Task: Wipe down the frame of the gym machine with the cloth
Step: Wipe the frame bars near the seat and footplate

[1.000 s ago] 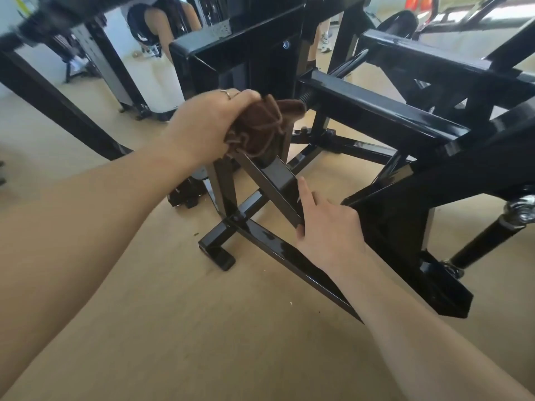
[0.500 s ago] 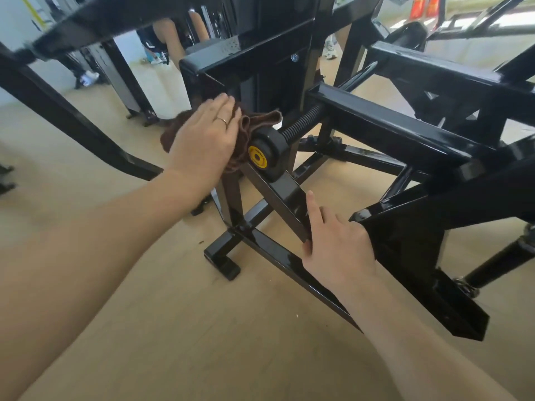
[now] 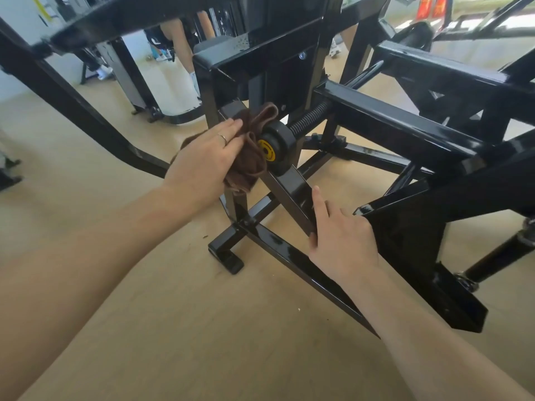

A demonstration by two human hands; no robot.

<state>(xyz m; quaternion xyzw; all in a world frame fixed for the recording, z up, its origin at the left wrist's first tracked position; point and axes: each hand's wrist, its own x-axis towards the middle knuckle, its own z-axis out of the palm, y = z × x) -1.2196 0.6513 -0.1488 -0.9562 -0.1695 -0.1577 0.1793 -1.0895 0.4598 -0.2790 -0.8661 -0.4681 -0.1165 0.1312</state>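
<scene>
Left hand (image 3: pixel 204 160) went from bunching the brown cloth (image 3: pixel 249 151) to flat fingers pressing it on the upright, left of the yellow-centred knob (image 3: pixel 273 147): wiping resumed. Right hand (image 3: pixel 338 238) stayed open, bracing the diagonal bar (image 3: pixel 292 192).

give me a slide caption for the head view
Left hand presses a brown cloth on the black machine frame; right hand braces a strut.

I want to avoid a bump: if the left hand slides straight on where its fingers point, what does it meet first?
Probably the black upright post of the machine frame, just beyond the brown cloth that the left hand presses. Depth is unclear in this single view.
</scene>
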